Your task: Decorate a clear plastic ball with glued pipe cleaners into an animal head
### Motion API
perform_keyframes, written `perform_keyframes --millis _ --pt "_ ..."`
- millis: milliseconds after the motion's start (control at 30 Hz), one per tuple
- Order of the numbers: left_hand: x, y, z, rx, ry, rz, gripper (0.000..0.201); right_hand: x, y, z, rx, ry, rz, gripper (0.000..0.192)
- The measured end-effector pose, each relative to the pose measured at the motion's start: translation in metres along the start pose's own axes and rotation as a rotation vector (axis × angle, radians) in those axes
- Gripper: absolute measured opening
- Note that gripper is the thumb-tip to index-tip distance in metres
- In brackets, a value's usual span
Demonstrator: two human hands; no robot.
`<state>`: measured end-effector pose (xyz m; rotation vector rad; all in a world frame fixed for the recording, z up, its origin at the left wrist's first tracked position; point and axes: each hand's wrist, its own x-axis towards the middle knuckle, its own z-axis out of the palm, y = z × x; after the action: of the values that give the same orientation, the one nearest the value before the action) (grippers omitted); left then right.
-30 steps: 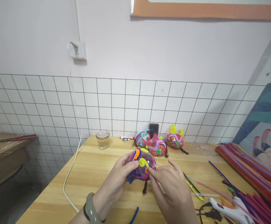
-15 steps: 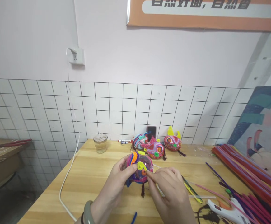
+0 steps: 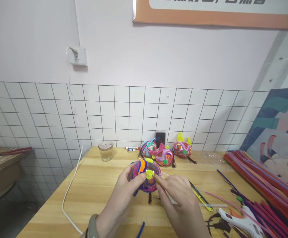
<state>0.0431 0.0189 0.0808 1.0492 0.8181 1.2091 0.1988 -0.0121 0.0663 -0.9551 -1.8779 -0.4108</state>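
Observation:
A round craft mask (image 3: 144,177) wound from coloured pipe cleaners, purple, orange and blue, is held above the wooden table (image 3: 99,191). My left hand (image 3: 126,195) grips its left side, thumb on the front. My right hand (image 3: 180,201) pinches a yellow spiral (image 3: 149,174) on the mask's face with thumb and forefinger. A dark tassel hangs below the mask.
Three finished masks (image 3: 164,156) stand at the wall with a glass jar (image 3: 105,151). A white cable (image 3: 70,188) runs down the left. Right lie scissors (image 3: 202,198), a white glue gun (image 3: 240,221), and a pile of pipe cleaners (image 3: 265,181). A blue pipe cleaner (image 3: 141,229) lies near.
The yellow spiral has been pressed tighter onto the mask under my right fingertips. The view has shifted slightly; both hands keep their hold.

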Motion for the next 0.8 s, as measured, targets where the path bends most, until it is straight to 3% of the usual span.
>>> perform_keyframes --millis 567,800 --pt "-0.001 -0.005 0.005 -0.027 0.058 0.043 0.043 -0.002 0.0 0.003 0.011 0.022 -0.014 0.021" --pt "0.0 -0.011 0.002 -0.059 -0.031 0.093 0.046 0.0 -0.001 -0.001 -0.026 0.051 -0.056 0.023"
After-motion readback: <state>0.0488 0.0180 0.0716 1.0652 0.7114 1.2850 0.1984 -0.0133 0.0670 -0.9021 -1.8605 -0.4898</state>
